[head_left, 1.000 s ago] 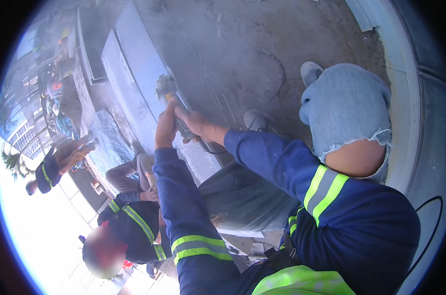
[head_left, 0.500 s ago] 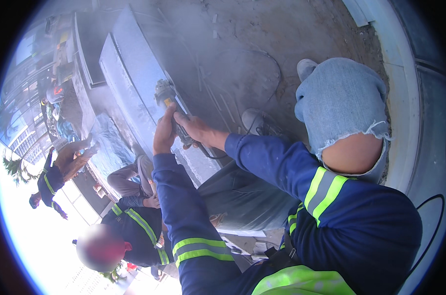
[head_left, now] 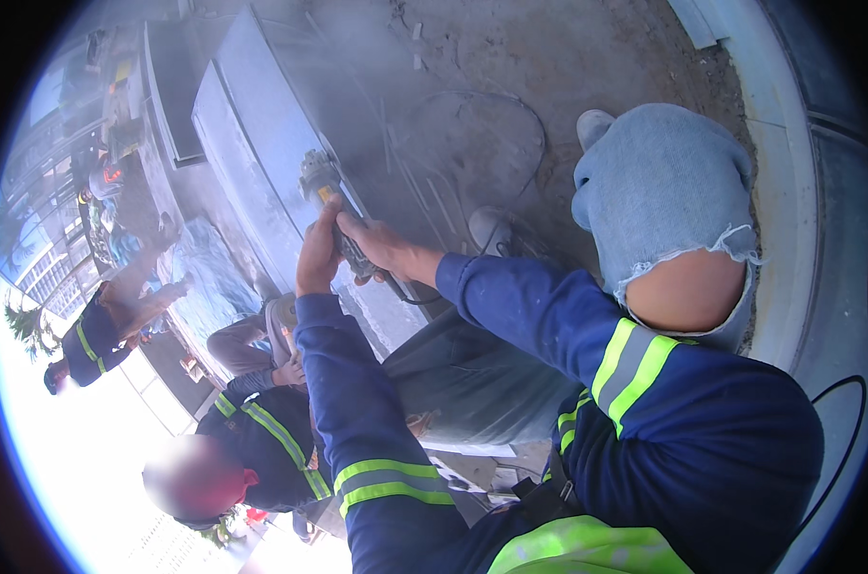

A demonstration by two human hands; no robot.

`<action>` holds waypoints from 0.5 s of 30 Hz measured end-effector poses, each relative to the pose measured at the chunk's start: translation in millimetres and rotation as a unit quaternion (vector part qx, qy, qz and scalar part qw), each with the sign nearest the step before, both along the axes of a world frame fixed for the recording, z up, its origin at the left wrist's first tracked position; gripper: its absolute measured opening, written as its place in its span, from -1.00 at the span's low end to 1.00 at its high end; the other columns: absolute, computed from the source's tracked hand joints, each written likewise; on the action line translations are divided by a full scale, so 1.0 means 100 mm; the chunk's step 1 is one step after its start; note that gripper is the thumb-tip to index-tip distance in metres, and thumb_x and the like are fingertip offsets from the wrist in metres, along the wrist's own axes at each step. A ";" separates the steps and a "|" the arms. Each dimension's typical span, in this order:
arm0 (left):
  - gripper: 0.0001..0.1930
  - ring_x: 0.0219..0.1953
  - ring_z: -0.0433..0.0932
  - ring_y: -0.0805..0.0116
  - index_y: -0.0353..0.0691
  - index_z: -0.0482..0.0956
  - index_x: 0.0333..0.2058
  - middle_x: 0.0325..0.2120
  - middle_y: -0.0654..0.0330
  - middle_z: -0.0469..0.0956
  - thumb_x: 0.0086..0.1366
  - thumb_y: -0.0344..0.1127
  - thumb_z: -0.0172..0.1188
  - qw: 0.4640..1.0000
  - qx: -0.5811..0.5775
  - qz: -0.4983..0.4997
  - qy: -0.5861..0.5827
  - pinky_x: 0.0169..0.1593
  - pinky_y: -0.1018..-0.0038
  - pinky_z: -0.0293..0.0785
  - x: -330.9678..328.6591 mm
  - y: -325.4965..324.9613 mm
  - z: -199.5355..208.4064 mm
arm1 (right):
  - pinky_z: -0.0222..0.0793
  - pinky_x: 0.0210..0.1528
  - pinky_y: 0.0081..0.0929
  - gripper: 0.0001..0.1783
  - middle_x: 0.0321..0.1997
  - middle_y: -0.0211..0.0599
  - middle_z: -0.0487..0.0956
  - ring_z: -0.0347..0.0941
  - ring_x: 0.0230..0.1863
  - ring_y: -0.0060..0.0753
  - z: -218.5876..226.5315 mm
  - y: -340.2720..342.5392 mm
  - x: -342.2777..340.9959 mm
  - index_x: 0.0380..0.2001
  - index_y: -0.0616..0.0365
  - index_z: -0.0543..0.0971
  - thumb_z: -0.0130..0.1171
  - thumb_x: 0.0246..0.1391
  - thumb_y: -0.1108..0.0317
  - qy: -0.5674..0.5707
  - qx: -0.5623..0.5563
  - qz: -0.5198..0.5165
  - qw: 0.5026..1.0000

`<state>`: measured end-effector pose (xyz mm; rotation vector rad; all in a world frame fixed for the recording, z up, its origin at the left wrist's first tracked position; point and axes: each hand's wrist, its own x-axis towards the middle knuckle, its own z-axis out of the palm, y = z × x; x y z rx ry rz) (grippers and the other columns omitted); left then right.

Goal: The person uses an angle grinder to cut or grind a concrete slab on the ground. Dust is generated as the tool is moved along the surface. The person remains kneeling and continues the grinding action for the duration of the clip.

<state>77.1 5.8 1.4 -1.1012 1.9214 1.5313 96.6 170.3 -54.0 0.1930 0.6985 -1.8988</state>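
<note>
Both my hands are wrapped round an angle grinder (head_left: 350, 251). My left hand (head_left: 319, 251) grips it near the head, and my right hand (head_left: 381, 245) holds the body farther back. The grinder's grey metal head lies against the long pale slab (head_left: 262, 124), close to its right edge. Its disc cannot be made out. A dark cord trails from the rear of the tool beneath my right wrist. Whitish dust hangs in the air around the slab's far end.
A seated co-worker (head_left: 252, 440) in a dark reflective top is close on my left. Another person (head_left: 99, 330) bends over farther left. A power cord (head_left: 541, 129) loops across the dusty ground (head_left: 596, 57). Thin strips lie beside the slab. A pale ledge (head_left: 783, 239) curves along the right.
My hands and the grinder have barely moved on the slab. The co-worker beside me has shifted slightly left, and the farther person has bent lower.
</note>
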 end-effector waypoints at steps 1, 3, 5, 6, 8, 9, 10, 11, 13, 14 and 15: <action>-0.32 -0.18 0.76 0.26 -0.53 0.62 0.14 -0.16 0.04 0.73 0.61 0.17 0.24 1.000 0.002 -0.001 0.001 -0.10 0.32 0.71 0.02 0.01 0.02 | 0.27 -0.74 -0.48 -0.17 -0.31 -0.27 0.65 0.73 -0.51 -0.30 0.01 0.01 0.01 0.11 0.23 0.58 -0.13 0.55 -0.44 0.006 0.004 0.005 1.000; -0.33 -0.17 0.76 0.26 -0.53 0.62 0.14 -0.16 0.04 0.73 0.62 0.16 0.24 1.000 0.002 0.001 0.002 -0.09 0.33 0.71 0.04 0.05 0.06 | 0.27 -0.75 -0.48 -0.17 -0.33 -0.29 0.63 0.72 -0.52 -0.30 0.03 0.03 0.04 0.13 0.24 0.56 -0.13 0.55 -0.43 0.005 0.004 0.002 1.000; -0.34 -0.17 0.76 0.26 -0.53 0.62 0.13 -0.15 0.03 0.73 0.62 0.15 0.24 1.000 0.014 0.012 0.004 -0.09 0.34 0.71 0.04 0.07 0.08 | 0.26 -0.75 -0.48 -0.18 -0.35 -0.31 0.61 0.72 -0.52 -0.30 0.05 0.05 0.05 0.14 0.23 0.55 -0.13 0.56 -0.43 -0.008 -0.009 -0.013 1.000; -0.33 -0.17 0.76 0.26 -0.54 0.62 0.13 -0.15 0.03 0.73 0.61 0.16 0.25 1.000 -0.004 0.003 0.001 -0.09 0.34 0.71 0.03 0.07 0.08 | 0.26 -0.75 -0.49 -0.18 -0.34 -0.30 0.61 0.72 -0.52 -0.30 0.05 0.05 0.04 0.15 0.23 0.55 -0.12 0.56 -0.42 -0.010 -0.006 -0.012 1.000; -0.31 -0.17 0.76 0.25 -0.54 0.63 0.13 -0.15 0.03 0.74 0.61 0.17 0.25 1.000 0.000 0.006 0.001 -0.10 0.34 0.70 0.01 0.06 0.07 | 0.26 -0.75 -0.50 -0.19 -0.33 -0.30 0.62 0.72 -0.53 -0.30 0.05 0.05 0.03 0.16 0.23 0.54 -0.11 0.56 -0.42 -0.012 -0.013 -0.015 1.000; -0.30 -0.17 0.76 0.25 -0.55 0.63 0.13 -0.14 0.02 0.73 0.60 0.18 0.26 1.000 -0.019 -0.009 0.005 -0.10 0.34 0.70 0.00 0.04 0.05 | 0.26 -0.75 -0.50 -0.19 -0.32 -0.29 0.63 0.72 -0.52 -0.30 0.05 0.04 0.01 0.16 0.23 0.54 -0.11 0.56 -0.42 -0.014 -0.010 -0.019 1.000; -0.29 -0.17 0.76 0.24 -0.55 0.63 0.13 -0.14 0.02 0.73 0.59 0.19 0.26 1.000 -0.026 -0.011 0.010 -0.10 0.34 0.70 -0.01 0.03 0.02 | 0.26 -0.75 -0.50 -0.19 -0.31 -0.28 0.64 0.72 -0.52 -0.30 0.05 0.02 0.00 0.16 0.23 0.54 -0.10 0.56 -0.41 -0.015 -0.008 -0.025 1.000; -0.28 -0.17 0.76 0.24 -0.55 0.63 0.13 -0.14 0.02 0.73 0.58 0.20 0.27 0.999 -0.033 -0.014 0.015 -0.11 0.34 0.69 -0.02 0.01 -0.02 | 0.26 -0.75 -0.50 -0.19 -0.30 -0.27 0.64 0.72 -0.52 -0.30 0.04 0.00 -0.01 0.17 0.23 0.54 -0.10 0.55 -0.41 -0.017 -0.006 -0.027 0.999; -0.26 -0.16 0.76 0.23 -0.56 0.64 0.13 -0.14 0.02 0.73 0.57 0.23 0.28 0.999 -0.037 -0.007 0.002 -0.10 0.33 0.69 -0.04 -0.03 -0.06 | 0.27 -0.75 -0.50 -0.18 -0.27 -0.24 0.66 0.73 -0.51 -0.30 0.00 -0.03 -0.06 0.18 0.25 0.54 -0.10 0.55 -0.41 -0.019 -0.011 -0.010 1.000; -0.25 -0.16 0.76 0.22 -0.57 0.64 0.13 -0.14 0.01 0.72 0.56 0.24 0.28 0.999 -0.041 0.011 -0.010 -0.10 0.33 0.69 -0.04 -0.04 -0.07 | 0.27 -0.75 -0.50 -0.17 -0.25 -0.22 0.67 0.73 -0.51 -0.29 -0.02 -0.05 -0.08 0.18 0.25 0.54 -0.11 0.55 -0.41 -0.021 -0.004 0.005 1.000; -0.24 -0.17 0.76 0.22 -0.57 0.64 0.13 -0.14 0.01 0.72 0.56 0.24 0.28 0.999 -0.041 0.002 -0.003 -0.11 0.33 0.69 -0.04 -0.04 -0.07 | 0.28 -0.75 -0.50 -0.17 -0.24 -0.22 0.67 0.73 -0.51 -0.29 -0.02 -0.05 -0.07 0.18 0.25 0.54 -0.11 0.55 -0.41 -0.019 -0.016 -0.001 1.000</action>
